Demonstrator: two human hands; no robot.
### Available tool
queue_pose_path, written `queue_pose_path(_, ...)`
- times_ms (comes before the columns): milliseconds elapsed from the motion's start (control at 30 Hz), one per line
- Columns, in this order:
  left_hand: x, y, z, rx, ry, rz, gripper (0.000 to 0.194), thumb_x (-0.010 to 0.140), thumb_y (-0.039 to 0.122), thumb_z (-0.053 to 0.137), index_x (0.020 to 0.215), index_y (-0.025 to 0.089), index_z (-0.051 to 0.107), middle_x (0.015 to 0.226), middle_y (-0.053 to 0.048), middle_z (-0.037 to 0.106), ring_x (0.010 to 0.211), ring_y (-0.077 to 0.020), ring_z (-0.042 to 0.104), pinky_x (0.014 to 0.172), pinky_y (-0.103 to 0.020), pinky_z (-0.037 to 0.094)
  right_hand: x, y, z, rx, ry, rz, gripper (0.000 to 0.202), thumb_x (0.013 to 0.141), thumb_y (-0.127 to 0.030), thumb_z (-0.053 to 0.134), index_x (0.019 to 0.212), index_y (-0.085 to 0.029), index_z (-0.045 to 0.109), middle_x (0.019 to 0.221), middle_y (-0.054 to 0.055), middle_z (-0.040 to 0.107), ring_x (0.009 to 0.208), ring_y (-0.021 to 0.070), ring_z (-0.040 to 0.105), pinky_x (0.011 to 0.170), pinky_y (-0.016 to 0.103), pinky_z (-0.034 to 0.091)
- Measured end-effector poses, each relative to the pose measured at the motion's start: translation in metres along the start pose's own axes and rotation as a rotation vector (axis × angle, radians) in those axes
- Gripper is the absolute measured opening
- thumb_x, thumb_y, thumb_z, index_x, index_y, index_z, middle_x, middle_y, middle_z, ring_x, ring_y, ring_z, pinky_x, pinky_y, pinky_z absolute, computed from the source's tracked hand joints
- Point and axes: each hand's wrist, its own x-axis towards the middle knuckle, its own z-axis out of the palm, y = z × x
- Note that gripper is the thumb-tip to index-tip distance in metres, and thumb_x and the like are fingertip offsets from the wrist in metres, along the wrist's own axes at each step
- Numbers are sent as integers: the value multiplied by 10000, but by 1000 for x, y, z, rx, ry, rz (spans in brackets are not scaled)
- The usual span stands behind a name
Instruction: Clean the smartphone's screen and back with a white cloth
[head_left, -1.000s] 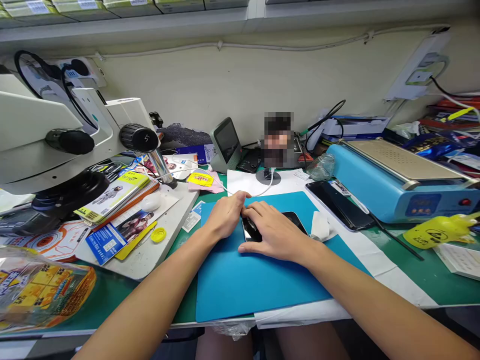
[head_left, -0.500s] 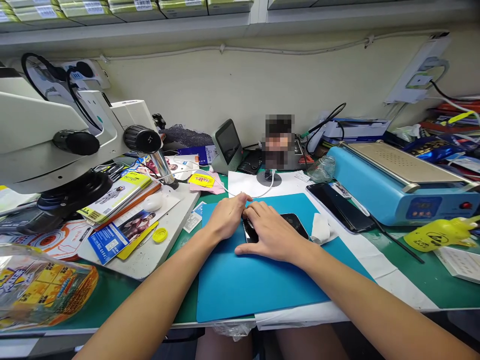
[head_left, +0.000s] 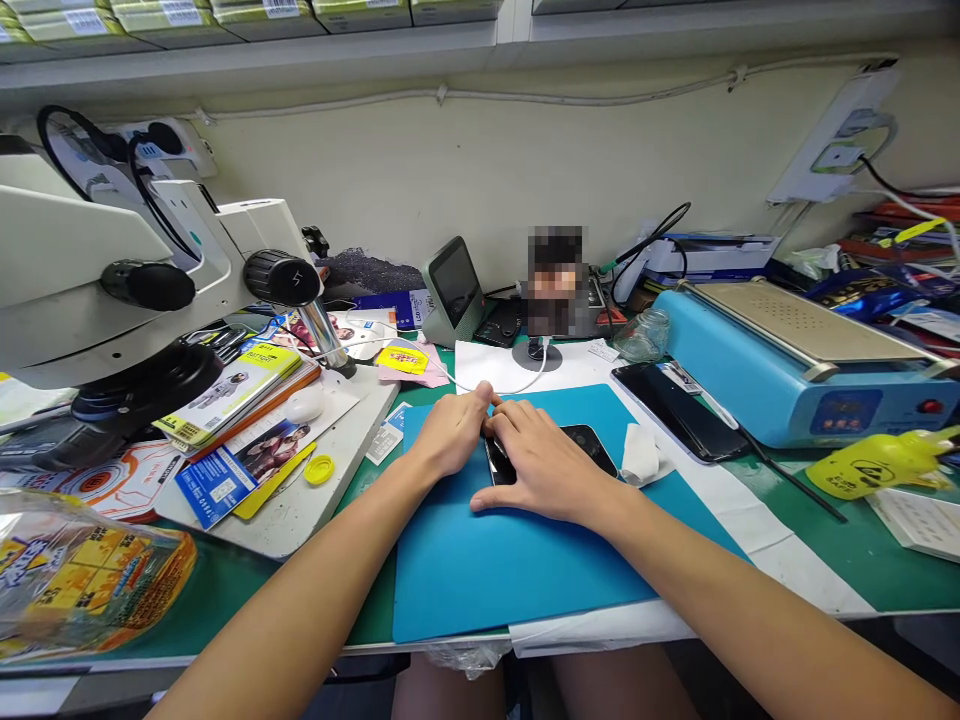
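A black-faced smartphone (head_left: 591,445) lies on the blue work mat (head_left: 480,580), partly covered by my right hand (head_left: 541,462). That hand spans the phone from above, with the thumb along its near side and the fingers over its far left part. My left hand (head_left: 452,432) is closed at the phone's left end, its thumb on top and the fingertips close to those of the right hand. What the left fingers pinch is hidden. Beside the phone's right end sits a crumpled white tissue (head_left: 642,455).
A microscope (head_left: 112,290) overhangs cards and boxes on the left, behind a clear plastic jar (head_left: 90,575). On the right are another phone (head_left: 675,412), a blue heating plate machine (head_left: 795,370) and a yellow bottle (head_left: 862,468). A small screen device (head_left: 455,290) stands at the back.
The left thumb is slightly higher at the phone's left end. The view has shifted a little; the phone and my right hand stay in place.
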Motion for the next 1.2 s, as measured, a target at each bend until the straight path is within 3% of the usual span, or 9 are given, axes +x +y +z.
queue_pose_path(633, 0, -1, 0, 21, -13, -9, 868, 991, 698, 43, 1016, 170, 732, 704, -35, 676, 700, -223, 616, 665, -314, 430, 0, -1, -1, 13, 42, -17, 614, 669, -680, 778, 991, -212, 547, 1015, 110, 619, 923, 327, 587, 796, 503, 515)
queue_pose_path(967, 0, 0, 0, 34, -25, 4, 889, 978, 703, -6, 790, 182, 690, 659, -39, 636, 660, -214, 578, 649, -311, 408, -1, -2, -1, -29, 64, -36, 628, 661, -670, 789, 1012, -200, 565, 1038, 128, 624, 1014, 358, 584, 842, 526, 511)
queue_pose_path(1200, 1, 1, -2, 41, -35, 20, 911, 987, 673, -38, 861, 183, 718, 708, -49, 680, 760, -236, 631, 722, -323, 445, -6, -8, -3, -84, 98, -88, 524, 754, -553, 778, 1089, -203, 578, 1114, 151, 629, 1045, 361, 601, 882, 565, 523)
